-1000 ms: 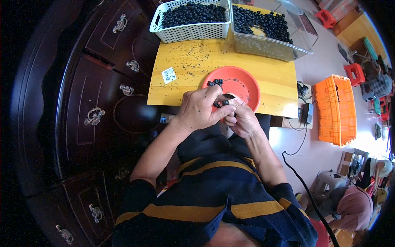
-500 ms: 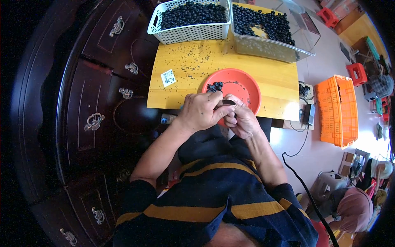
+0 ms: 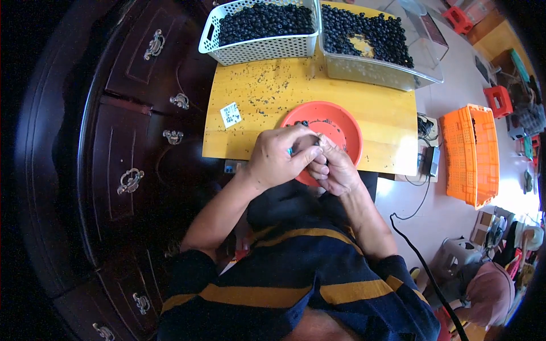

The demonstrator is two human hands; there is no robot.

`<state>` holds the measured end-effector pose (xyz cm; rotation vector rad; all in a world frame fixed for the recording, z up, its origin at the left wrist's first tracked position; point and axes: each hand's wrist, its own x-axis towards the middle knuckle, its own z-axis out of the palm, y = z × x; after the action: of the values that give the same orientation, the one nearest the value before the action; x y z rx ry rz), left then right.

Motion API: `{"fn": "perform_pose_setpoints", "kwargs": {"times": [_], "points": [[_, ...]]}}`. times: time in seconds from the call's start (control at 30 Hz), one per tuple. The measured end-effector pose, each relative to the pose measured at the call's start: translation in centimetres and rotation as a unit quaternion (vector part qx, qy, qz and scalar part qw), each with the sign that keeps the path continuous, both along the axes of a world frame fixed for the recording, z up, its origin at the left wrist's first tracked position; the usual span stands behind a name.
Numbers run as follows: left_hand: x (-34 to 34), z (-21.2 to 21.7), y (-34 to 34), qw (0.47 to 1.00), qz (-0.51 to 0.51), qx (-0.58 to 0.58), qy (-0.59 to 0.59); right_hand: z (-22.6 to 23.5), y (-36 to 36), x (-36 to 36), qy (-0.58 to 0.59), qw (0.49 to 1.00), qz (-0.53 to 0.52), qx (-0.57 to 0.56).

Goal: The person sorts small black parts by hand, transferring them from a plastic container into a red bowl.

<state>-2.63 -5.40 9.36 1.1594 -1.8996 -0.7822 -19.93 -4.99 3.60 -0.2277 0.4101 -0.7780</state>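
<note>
Both my hands meet over the near rim of a red-orange bowl. My left hand is closed, its index finger arched over and its thumb pointing toward the other hand. A bit of teal shows inside its curl, but most of what it holds is hidden. My right hand has its fingers curled and pinches a small dark piece at the fingertips, beside the left thumb. Several small black round parts lie in the bowl, partly covered by my left hand.
A white perforated basket and a clear bin, both full of black round parts, stand at the table's far side. Dark crumbs and a white printed label lie on the yellow table. An orange crate stands at right; dark drawers at left.
The dark piece between my hands shows less now, and my left index finger arches higher. More of the parts in the bowl are covered. The whole view has shifted slightly.
</note>
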Motion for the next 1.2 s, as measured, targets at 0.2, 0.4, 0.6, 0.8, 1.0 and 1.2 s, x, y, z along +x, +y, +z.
{"fn": "perform_pose_setpoints", "kwargs": {"times": [0.2, 0.4, 0.6, 0.8, 1.0, 1.2], "points": [[0.6, 0.4, -2.0, 0.992, -0.007, -0.003, -0.124, -1.1, -0.5, -0.1, 0.053, 0.999, -0.005, 0.004], [3.8, 4.5, -11.0, 0.952, 0.195, -0.149, -0.183, -1.4, -1.2, -1.1, -0.006, 0.997, -0.059, 0.058], [3.3, 6.1, -8.5, 0.964, 0.185, -0.125, -0.147, 0.3, -1.0, -1.2, -0.029, 0.984, -0.108, 0.137], [-0.4, 1.8, 0.6, 0.991, 0.039, 0.043, -0.123, 0.1, 0.3, -0.4, -0.025, 0.975, -0.123, 0.184], [-1.1, -1.2, 3.9, 0.990, 0.052, -0.036, -0.123, 1.1, 1.9, 0.4, -0.075, 0.988, -0.082, 0.109], [-1.0, -0.6, 5.1, 0.991, 0.033, -0.006, -0.131, 1.7, 3.5, 0.3, -0.080, 0.987, -0.099, 0.099]]}}
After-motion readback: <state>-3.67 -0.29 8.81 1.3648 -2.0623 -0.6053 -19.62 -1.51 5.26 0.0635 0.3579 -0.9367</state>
